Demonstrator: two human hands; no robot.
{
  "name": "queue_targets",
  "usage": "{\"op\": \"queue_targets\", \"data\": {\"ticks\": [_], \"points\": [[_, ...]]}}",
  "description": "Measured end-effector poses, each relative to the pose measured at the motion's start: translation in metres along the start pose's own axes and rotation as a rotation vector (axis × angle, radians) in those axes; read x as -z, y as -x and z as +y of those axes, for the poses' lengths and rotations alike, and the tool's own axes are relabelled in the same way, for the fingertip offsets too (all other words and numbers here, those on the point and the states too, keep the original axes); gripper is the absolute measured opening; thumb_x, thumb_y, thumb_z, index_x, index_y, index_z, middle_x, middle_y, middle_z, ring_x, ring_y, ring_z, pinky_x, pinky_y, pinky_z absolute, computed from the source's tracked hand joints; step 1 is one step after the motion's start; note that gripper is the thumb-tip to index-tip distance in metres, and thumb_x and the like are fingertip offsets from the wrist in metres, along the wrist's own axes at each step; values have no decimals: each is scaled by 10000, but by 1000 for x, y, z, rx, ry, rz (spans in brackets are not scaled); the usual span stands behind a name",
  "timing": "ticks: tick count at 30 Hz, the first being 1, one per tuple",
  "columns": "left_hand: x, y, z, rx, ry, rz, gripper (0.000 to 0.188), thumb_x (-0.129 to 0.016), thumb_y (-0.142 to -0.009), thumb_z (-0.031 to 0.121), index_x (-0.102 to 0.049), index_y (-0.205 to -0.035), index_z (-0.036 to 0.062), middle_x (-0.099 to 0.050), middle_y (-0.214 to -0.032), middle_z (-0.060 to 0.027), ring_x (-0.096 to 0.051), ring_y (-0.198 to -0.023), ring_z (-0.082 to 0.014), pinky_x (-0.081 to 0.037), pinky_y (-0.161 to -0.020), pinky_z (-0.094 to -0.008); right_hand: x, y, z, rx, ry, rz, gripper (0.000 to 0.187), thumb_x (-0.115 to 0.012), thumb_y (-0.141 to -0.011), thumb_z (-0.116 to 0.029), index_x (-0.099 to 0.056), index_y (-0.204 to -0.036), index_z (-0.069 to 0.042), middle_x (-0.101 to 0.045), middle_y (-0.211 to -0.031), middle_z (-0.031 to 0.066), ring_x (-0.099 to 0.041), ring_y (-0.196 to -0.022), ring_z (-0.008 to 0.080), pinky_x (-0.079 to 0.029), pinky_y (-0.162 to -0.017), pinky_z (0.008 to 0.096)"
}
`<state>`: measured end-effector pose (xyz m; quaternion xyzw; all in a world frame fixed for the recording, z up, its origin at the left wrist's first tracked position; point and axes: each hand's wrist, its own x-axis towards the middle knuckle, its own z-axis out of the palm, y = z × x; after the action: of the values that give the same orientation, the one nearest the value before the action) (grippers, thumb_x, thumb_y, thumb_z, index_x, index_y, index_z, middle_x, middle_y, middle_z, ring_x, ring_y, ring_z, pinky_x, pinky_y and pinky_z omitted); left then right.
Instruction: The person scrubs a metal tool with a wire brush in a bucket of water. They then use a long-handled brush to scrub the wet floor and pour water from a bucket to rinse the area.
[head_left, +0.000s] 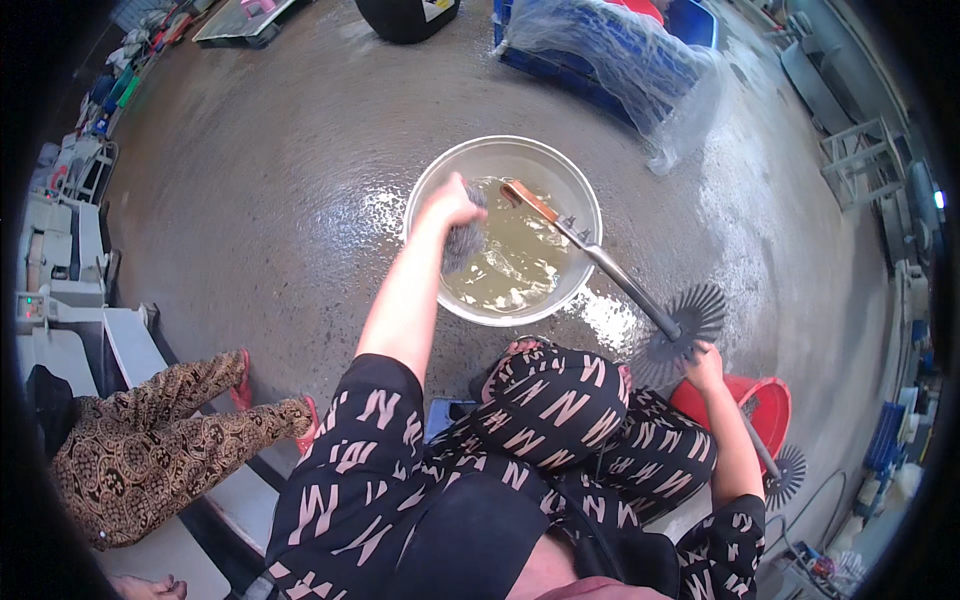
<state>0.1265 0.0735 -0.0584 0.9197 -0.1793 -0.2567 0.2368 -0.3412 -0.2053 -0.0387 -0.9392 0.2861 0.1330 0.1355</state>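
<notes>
My left hand [455, 205] is closed around a grey, wiry scrubbing pad [463, 245] at the left inside wall of a white bucket [503, 318]. Cloudy, greenish water [515, 240] with pale glints fills its lower part. A metal shaft [632, 280] slants over the bucket's right rim. A brown curved strip [533, 201] is fixed to its upper end, over the water. Dark finned discs sit along the shaft: one large disc [697, 312] midway and a smaller disc [786, 477] at the low end. Just below the large disc, my right hand [705, 366] grips the shaft.
A red bucket [768, 400] stands by my right knee. A person in patterned trousers [150, 440] sits at my left. Beyond the white bucket are a blue crate [570, 75] draped with clear plastic sheet [690, 110] and a black container [405, 18]. The concrete floor [270, 170] is wet.
</notes>
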Motion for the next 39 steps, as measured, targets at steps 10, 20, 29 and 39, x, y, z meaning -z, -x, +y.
{"op": "queue_targets", "data": {"ticks": [10,20,29,39], "points": [[-41,-12,-5,34,127,-133,581,-763,-722,199,-552,-1252,86,-598,-1217,-179,-584,-1118,-312,-459,-944,-388,-47,-14,43,199,110,301,210,-737,-651,-144,-687,-846,-83,-661,-957,99,-619,-918,317,-508,-805,425],[2,10,39,-353,625,355,422,-702,-806,372,-624,-1127,109,-637,-1120,-160,-610,-1056,-309,-474,-892,-399,-51,-44,80,330,-67,74,286,-653,-711,-106,-653,-993,-60,-620,-1061,186,-567,-1032,383,-468,-882,425],[-5,37,52,-315,894,423,347,-718,-820,288,-633,-1061,53,-670,-1000,-129,-634,-937,-254,-475,-850,-344,-75,-47,148,255,-71,-146,278,-588,-809,-236,-650,-1030,-79,-638,-1052,156,-573,-1053,332,-464,-923,406],[-2,76,67,-329,385,575,326,-701,-813,258,-561,-1058,94,-613,-994,-130,-610,-964,-308,-479,-805,-392,-40,-49,94,24,-559,-270,375,-646,-789,-283,-644,-1061,-25,-648,-904,32,-597,-750,154,-499,-615,333]]}}
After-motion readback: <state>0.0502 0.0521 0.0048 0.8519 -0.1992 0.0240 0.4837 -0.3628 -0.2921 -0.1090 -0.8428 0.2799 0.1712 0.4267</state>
